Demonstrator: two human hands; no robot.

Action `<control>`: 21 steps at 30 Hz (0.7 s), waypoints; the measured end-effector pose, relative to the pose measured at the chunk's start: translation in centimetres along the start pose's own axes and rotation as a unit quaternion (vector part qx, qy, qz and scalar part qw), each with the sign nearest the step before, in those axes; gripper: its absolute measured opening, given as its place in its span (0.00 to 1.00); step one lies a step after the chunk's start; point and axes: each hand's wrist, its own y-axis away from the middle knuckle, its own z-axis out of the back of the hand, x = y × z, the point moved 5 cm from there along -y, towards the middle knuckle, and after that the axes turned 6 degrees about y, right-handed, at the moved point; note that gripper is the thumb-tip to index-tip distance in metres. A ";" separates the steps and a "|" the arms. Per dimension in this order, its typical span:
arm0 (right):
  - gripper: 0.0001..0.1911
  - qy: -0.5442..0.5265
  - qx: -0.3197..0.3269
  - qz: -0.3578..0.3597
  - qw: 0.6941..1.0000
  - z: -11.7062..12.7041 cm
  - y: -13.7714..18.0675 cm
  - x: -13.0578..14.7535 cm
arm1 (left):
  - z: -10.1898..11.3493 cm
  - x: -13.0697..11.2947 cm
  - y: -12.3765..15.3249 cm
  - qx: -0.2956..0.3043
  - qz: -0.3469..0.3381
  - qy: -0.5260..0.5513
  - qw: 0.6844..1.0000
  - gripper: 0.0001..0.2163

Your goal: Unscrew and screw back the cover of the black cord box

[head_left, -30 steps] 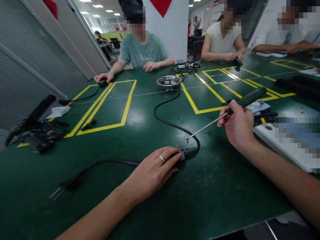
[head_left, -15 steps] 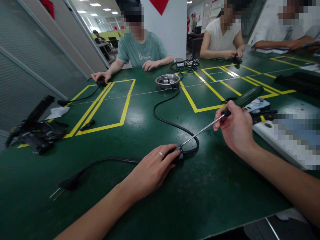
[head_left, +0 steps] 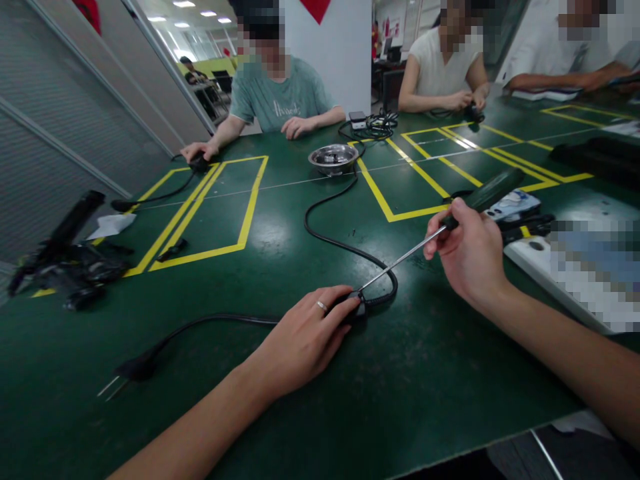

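Note:
My left hand [head_left: 305, 337] lies over a small black inline switch [head_left: 358, 311] on a black power cord [head_left: 330, 237], pressing it to the green table [head_left: 410, 380] with fingers curled round it. My right hand [head_left: 467, 257] grips a long screwdriver [head_left: 450, 225] with a dark green handle. Its thin metal shaft slopes down to the left and the tip touches the switch by my left fingertips. The cord's two-pin plug [head_left: 133, 370] lies at the lower left.
A steel bowl [head_left: 333, 158] stands mid-table among yellow tape rectangles. Black parts [head_left: 65, 267] are piled at the left edge; a white tray [head_left: 560, 273] and black tools [head_left: 530, 227] lie at the right. Three other people sit at the far side, handling cords.
The screwdriver tip has dropped from above the table, right of the switch, onto the switch. My right hand shifted slightly left. My left hand stayed on the switch.

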 end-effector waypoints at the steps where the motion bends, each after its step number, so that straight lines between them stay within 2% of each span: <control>1: 0.11 0.000 0.001 -0.002 1.000 0.0 0.0 0.0 | 0.0 0.0 0.0 0.000 0.001 0.000 1.000 0.19; 11: 0.12 0.004 0.008 -0.004 1.000 0.0 0.1 -0.3 | 0.1 0.0 -0.2 -0.011 -0.003 0.011 1.000 0.19; 21: 0.11 0.005 0.011 -0.005 1.000 -0.2 0.1 -0.1 | 0.0 0.0 -0.2 0.007 0.001 0.002 1.000 0.20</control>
